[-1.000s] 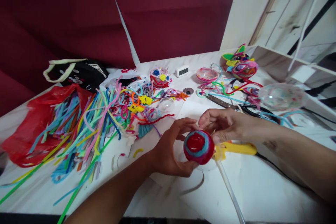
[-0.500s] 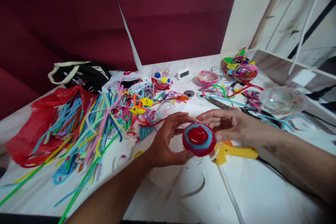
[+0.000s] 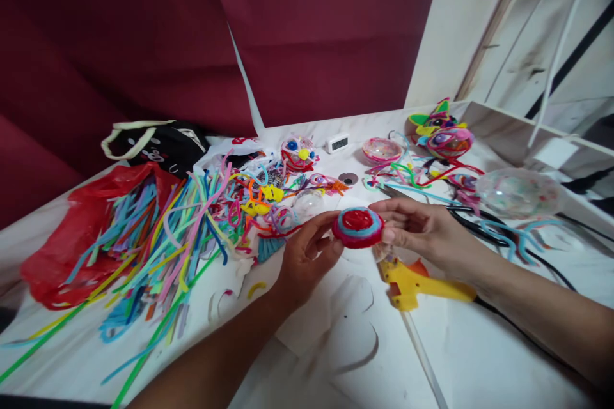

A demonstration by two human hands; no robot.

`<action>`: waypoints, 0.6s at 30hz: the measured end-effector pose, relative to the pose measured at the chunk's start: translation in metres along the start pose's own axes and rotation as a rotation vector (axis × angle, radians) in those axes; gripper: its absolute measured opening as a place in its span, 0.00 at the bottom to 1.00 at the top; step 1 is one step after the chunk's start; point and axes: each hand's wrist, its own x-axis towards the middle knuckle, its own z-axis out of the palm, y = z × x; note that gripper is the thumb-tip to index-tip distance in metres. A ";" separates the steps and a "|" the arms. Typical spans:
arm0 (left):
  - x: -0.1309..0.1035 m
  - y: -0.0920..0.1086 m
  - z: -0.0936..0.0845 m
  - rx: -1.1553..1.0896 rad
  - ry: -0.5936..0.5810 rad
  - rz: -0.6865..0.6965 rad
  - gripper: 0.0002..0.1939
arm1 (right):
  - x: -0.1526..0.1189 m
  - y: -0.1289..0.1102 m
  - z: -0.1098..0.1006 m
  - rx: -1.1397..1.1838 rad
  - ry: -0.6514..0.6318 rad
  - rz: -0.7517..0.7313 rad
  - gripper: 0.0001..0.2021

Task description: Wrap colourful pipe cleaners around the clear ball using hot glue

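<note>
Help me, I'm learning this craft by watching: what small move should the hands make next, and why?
Probably ease the round red-and-blue piece a little left. The left hand and right hand hold it by its edges, while the front end of the yellow glue gun appears close below the right hand's fingers and could be hot.

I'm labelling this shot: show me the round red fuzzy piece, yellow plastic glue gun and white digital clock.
Round red fuzzy piece (image 3: 357, 221): head view, on its red centre.
Yellow plastic glue gun (image 3: 446, 288): head view, on its handle.
White digital clock (image 3: 339, 144): head view, on its display.
</note>
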 end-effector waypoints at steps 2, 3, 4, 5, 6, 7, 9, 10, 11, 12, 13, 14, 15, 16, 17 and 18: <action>-0.003 0.003 0.002 0.051 0.003 0.013 0.23 | -0.002 0.003 0.002 -0.025 0.005 -0.014 0.26; -0.005 0.004 0.003 0.079 -0.003 0.027 0.23 | -0.003 0.004 0.003 -0.032 0.005 -0.009 0.25; -0.007 0.005 0.003 0.104 -0.010 0.040 0.23 | -0.004 0.006 0.004 -0.035 0.005 0.003 0.25; -0.009 0.005 0.004 0.122 -0.016 0.047 0.24 | -0.005 0.007 0.005 -0.036 0.005 0.021 0.25; -0.010 0.004 0.004 0.131 -0.017 0.045 0.25 | -0.006 0.008 0.007 -0.038 0.007 0.040 0.25; -0.012 0.003 0.005 0.132 -0.013 0.035 0.27 | -0.007 0.009 0.008 -0.039 0.010 0.049 0.26; -0.014 0.000 0.006 0.128 0.001 -0.004 0.32 | -0.009 0.011 0.011 -0.039 0.028 0.049 0.27; -0.015 -0.001 0.007 0.133 0.009 -0.025 0.34 | -0.009 0.012 0.013 -0.036 0.033 0.050 0.28; -0.016 -0.002 0.008 0.141 0.018 -0.042 0.36 | -0.009 0.013 0.014 -0.029 0.036 0.055 0.28; -0.016 -0.002 0.009 0.147 0.027 -0.056 0.37 | -0.009 0.014 0.014 -0.021 0.034 0.064 0.28; -0.016 -0.002 0.010 0.149 0.033 -0.068 0.38 | -0.009 0.014 0.015 -0.016 0.029 0.071 0.28; -0.017 -0.002 0.011 0.146 0.040 -0.077 0.38 | -0.009 0.015 0.016 -0.016 0.024 0.073 0.28; -0.017 -0.001 0.012 0.141 0.047 -0.082 0.37 | -0.010 0.015 0.016 -0.023 0.025 0.072 0.27; -0.017 -0.001 0.013 0.138 0.055 -0.088 0.37 | -0.010 0.015 0.017 -0.033 0.030 0.070 0.27; -0.017 0.000 0.014 0.143 0.063 -0.093 0.36 | -0.011 0.015 0.018 -0.042 0.036 0.070 0.27; -0.017 0.001 0.014 0.160 0.071 -0.094 0.34 | -0.011 0.015 0.019 -0.051 0.040 0.075 0.27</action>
